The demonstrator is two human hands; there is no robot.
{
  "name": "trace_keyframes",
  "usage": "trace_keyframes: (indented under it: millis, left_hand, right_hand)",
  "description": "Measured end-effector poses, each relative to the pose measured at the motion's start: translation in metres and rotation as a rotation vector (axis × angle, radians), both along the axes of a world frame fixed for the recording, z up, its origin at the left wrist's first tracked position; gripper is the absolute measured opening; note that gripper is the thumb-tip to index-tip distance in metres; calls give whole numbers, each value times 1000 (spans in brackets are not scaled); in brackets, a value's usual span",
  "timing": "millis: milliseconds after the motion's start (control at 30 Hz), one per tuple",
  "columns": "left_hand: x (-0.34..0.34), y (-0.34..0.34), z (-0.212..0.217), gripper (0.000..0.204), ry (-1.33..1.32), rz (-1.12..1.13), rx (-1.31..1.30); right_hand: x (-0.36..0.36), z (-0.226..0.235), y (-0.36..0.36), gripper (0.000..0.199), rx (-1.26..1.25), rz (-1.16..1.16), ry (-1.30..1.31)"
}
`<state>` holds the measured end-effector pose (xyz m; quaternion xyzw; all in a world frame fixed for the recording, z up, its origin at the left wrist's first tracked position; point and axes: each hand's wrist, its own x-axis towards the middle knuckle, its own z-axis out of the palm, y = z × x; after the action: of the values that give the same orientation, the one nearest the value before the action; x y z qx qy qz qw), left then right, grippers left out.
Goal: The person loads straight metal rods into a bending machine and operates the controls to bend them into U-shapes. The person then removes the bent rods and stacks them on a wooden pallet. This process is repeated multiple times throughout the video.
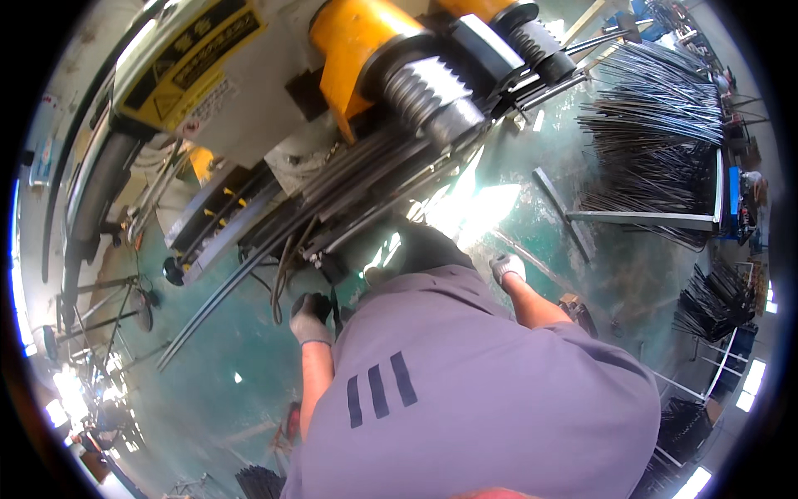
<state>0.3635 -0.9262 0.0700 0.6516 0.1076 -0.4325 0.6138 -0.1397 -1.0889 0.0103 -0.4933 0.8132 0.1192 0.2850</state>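
Dark metal rods (366, 179) run from the machine's rollers (432, 96) toward eight o'clock. The gloved left hand (312, 318) curls beside a dark handle (334, 309); whether it grips is unclear. The gloved right hand (507, 268), at three o'clock, hangs free, fingers together.

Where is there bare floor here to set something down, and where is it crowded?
Bare green floor lies left of the gloved left hand, below the long dark rods. Another patch lies between the gloved right hand and the grey metal rack. Crowded: the yellow-and-grey machine and the bundled dark wires.
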Motion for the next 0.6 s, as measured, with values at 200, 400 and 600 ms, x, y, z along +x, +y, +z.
trace_keyframes:
  millis: [200,400,600]
  left_hand:
    - [20,-15,-38,25,168,146,43]
    - [-39,5,-154,18,180,48,-490]
    - [-152,-124,37,25,-175,-345,173]
  right_hand:
    - [-22,-30,-69,47,150,70,-73]
    - [-11,-14,-193,40,68,220,-244]
    - [-52,-14,-191,33,-89,-64,-350]
